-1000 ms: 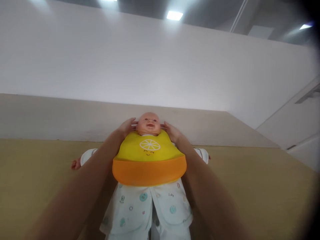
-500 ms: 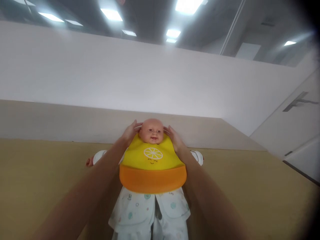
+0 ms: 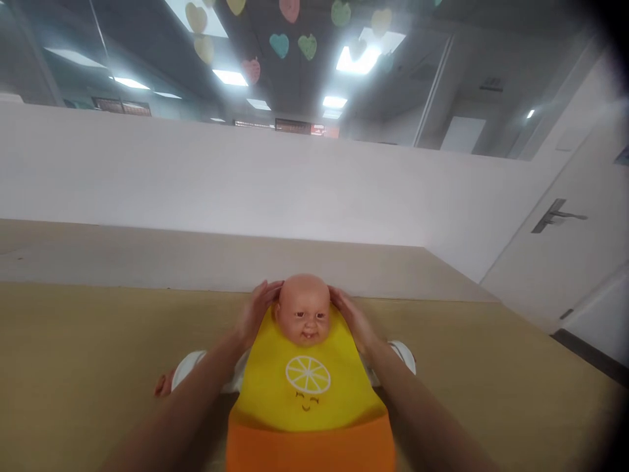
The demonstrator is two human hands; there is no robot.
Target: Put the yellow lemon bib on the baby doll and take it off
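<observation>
On the tan tabletop [image 3: 73, 367], a baby doll [image 3: 302, 309] lies face up, its head toward the far edge and its body near the middle of the view. The left hand [image 3: 255, 311] and right hand [image 3: 354, 321] sit on either side of the doll's head, palms inward. The fingers [image 3: 268, 295] of each hand are close together and curved against the head, holding it between both hands. A yellow bib [image 3: 307, 387] with an orange lower band covers the doll's chest and runs past the bottom of the view. White sleeves [image 3: 189, 367] extend to both sides of the bib. Beyond the table stand a white wall [image 3: 196, 177] and, at right, a door with a lever handle [image 3: 555, 215]. Paper hearts [image 3: 280, 46] hang overhead.
</observation>
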